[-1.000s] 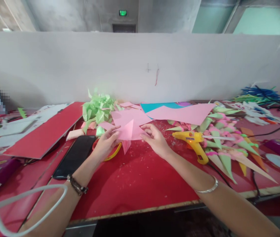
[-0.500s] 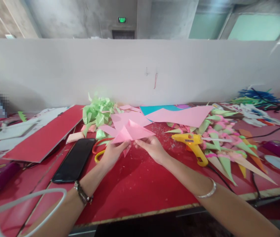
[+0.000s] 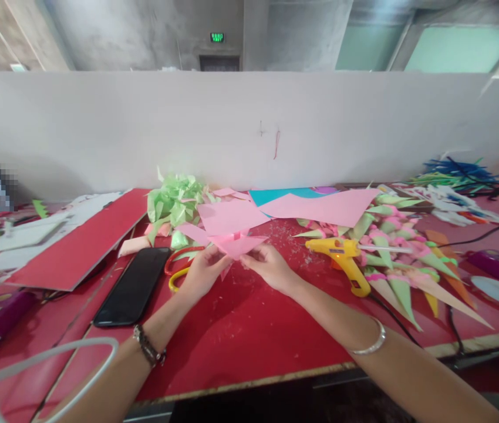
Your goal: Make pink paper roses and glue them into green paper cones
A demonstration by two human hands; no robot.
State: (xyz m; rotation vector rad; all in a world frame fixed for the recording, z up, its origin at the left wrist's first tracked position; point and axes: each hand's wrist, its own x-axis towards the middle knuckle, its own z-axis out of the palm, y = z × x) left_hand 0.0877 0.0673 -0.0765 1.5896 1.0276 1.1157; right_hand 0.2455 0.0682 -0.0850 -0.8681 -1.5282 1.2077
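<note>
Head view: left hand [image 3: 204,271] and right hand [image 3: 269,268] close together, both pinching the near edge of a folded pink paper sheet [image 3: 237,247] over the red surface [image 3: 240,343], between scissors [image 3: 172,282] and yellow hot-glue gun [image 3: 343,254].

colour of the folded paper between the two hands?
Pink: the folded paper shows it in the head view, the only one here.

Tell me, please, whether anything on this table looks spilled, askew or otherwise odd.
Small pale scraps litter the red tabletop beside the glue gun, looking untidy. The gun lies on its side, light glowing, near paper cones, so it may be hot. The pink paper in the left hand and right hand shows no obvious damage.
</note>
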